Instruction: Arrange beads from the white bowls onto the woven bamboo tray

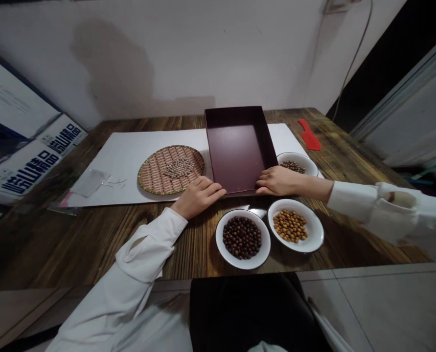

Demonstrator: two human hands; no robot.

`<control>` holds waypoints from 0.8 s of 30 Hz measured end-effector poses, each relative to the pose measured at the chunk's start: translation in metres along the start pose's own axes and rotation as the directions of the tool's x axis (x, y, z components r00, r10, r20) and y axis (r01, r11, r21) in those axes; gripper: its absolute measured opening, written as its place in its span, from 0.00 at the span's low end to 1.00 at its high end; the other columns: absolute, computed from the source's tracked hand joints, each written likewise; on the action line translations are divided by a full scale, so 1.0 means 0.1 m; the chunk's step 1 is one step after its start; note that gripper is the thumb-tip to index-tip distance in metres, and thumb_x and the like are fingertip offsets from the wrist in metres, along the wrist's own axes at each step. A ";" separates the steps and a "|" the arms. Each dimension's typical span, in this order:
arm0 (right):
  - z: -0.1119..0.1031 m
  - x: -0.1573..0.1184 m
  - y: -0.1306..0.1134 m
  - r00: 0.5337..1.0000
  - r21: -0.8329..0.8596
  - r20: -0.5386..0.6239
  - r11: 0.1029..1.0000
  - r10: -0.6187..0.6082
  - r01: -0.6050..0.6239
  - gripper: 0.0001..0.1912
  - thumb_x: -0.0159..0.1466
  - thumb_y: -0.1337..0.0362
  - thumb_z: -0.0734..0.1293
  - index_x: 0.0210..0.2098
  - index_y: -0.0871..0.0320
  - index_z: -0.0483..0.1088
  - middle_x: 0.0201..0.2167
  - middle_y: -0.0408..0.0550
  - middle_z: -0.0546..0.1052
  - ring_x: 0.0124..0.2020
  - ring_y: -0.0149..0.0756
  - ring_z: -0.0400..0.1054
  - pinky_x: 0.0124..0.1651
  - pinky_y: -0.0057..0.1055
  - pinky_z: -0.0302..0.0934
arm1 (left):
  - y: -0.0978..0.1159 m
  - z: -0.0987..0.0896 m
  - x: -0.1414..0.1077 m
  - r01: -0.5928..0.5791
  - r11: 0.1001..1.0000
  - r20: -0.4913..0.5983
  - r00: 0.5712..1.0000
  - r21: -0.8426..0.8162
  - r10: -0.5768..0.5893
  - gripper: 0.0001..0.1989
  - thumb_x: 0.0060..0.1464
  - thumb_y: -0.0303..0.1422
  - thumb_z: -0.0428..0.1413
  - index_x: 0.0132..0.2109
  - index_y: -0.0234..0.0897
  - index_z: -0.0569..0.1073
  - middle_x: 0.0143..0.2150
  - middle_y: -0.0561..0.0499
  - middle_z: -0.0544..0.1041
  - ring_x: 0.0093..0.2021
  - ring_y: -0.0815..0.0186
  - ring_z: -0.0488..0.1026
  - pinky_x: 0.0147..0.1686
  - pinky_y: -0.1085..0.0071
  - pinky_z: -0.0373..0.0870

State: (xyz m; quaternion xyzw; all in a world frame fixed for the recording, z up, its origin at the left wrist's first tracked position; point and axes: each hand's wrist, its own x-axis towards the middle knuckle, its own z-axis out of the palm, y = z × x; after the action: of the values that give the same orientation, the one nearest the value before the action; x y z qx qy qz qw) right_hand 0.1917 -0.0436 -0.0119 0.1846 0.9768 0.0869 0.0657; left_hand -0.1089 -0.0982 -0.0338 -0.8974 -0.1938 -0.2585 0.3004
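A shallow dark maroon box (240,151), open at the top, lies on a white sheet (127,151). My left hand (199,196) grips its near left corner, fingers over the edge. At the near right corner, my right hand (275,181) closes on the same box. Just left of it is a round woven tray (149,173) with a patch of pale beads (180,167). Below my hands stand a white bowl (242,265) of dark brown beads (241,238) and another bowl (316,230) of yellow-brown beads (290,226).
A third bowl (309,163) with small brownish beads sits behind my right wrist. Farther right lies a red comb-like tool (309,136). A clear plastic bag (89,183) rests on the sheet's left end. Printed cartons (30,166) stand at the left; a wall (188,54) backs the wooden table (335,161).
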 end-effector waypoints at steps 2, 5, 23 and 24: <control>0.00 0.00 -0.01 1.000 -0.020 0.004 1.000 0.002 -0.002 0.27 0.74 0.55 0.52 0.33 0.64 0.74 0.29 0.55 0.78 0.28 0.37 0.68 0.33 0.34 0.53 | 0.00 -0.01 0.01 0.000 1.000 -0.001 1.000 -0.001 0.000 0.07 0.64 0.26 0.52 0.45 0.35 0.74 0.39 0.50 0.79 0.37 0.64 0.67 0.41 0.67 0.65; 0.00 -0.01 -0.02 1.000 -0.035 0.012 0.999 0.002 -0.001 0.26 0.74 0.54 0.52 0.33 0.64 0.74 0.28 0.54 0.78 0.28 0.38 0.69 0.33 0.34 0.53 | 0.01 -0.02 0.02 -0.001 1.000 0.005 1.000 -0.001 0.001 0.08 0.64 0.25 0.51 0.45 0.35 0.74 0.39 0.50 0.79 0.37 0.64 0.67 0.42 0.67 0.65; -0.22 0.01 -0.10 0.928 0.489 -0.049 0.819 0.368 -0.300 0.29 0.72 0.53 0.50 0.21 0.59 0.64 0.18 0.46 0.68 0.19 0.28 0.55 0.28 0.31 0.48 | 0.01 -0.05 0.04 -0.030 1.000 0.016 0.999 0.009 0.030 0.08 0.64 0.24 0.50 0.45 0.34 0.74 0.39 0.50 0.79 0.36 0.65 0.68 0.42 0.66 0.66; -0.26 0.02 -0.11 0.895 0.534 -0.054 0.770 0.443 -0.349 0.29 0.72 0.51 0.50 0.20 0.58 0.60 0.16 0.43 0.64 0.19 0.28 0.53 0.28 0.31 0.47 | 0.01 -0.05 0.04 -0.036 0.999 0.017 0.999 0.010 0.036 0.08 0.64 0.24 0.50 0.45 0.34 0.74 0.39 0.50 0.79 0.36 0.65 0.68 0.42 0.66 0.66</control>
State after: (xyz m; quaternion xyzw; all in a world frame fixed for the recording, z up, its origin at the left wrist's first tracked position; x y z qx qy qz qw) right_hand 0.1820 -0.0565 0.0107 0.3892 0.9046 -0.1473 -0.0926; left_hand -0.1068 -0.1021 -0.0284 -0.9014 -0.1812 -0.2446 0.3080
